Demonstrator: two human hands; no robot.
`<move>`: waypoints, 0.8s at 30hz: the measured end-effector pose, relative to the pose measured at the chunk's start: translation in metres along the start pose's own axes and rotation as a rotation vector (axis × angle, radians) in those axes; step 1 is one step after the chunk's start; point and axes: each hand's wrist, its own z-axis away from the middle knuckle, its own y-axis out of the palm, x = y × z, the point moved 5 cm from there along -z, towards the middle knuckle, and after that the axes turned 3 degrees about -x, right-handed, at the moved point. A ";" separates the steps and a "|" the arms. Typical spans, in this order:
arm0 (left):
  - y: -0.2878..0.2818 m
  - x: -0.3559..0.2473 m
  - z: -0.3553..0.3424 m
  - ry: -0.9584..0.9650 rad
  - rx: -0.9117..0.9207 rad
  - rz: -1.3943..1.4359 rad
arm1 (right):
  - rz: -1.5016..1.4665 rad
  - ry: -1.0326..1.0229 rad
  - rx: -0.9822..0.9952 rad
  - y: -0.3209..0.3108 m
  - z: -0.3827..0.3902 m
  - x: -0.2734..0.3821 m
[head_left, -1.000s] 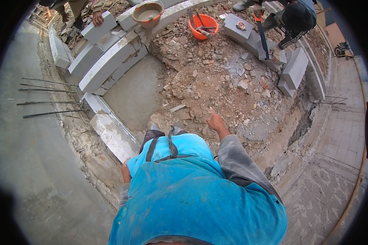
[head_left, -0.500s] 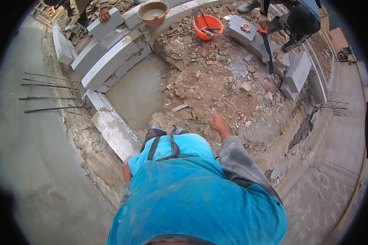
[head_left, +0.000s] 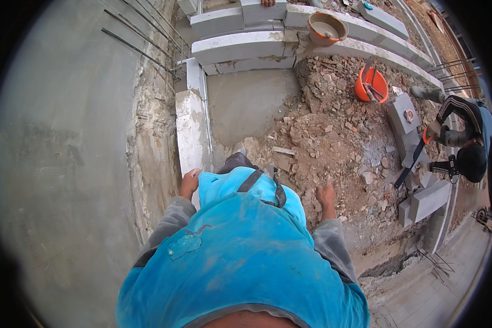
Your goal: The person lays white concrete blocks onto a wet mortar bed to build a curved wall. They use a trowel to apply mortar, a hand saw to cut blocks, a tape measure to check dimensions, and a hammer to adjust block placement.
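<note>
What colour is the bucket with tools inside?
The bucket is orange; the head view shows it.

Soft even daylight, faint shadows, bowed edges

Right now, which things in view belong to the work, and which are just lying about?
Likely in use: white block by left hand; saw in co-worker's hand; bucket; orange tub.

Likely just lying about: rubble near right hand; pale strip.

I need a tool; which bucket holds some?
The bright orange plastic bucket on the brown rubble, tools inside; the dull brownish-orange bucket by the pale blocks holds grey mix.
</note>
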 end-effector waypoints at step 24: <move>0.020 0.001 0.013 -0.070 0.042 0.055 | -0.062 0.019 0.088 -0.009 -0.007 -0.006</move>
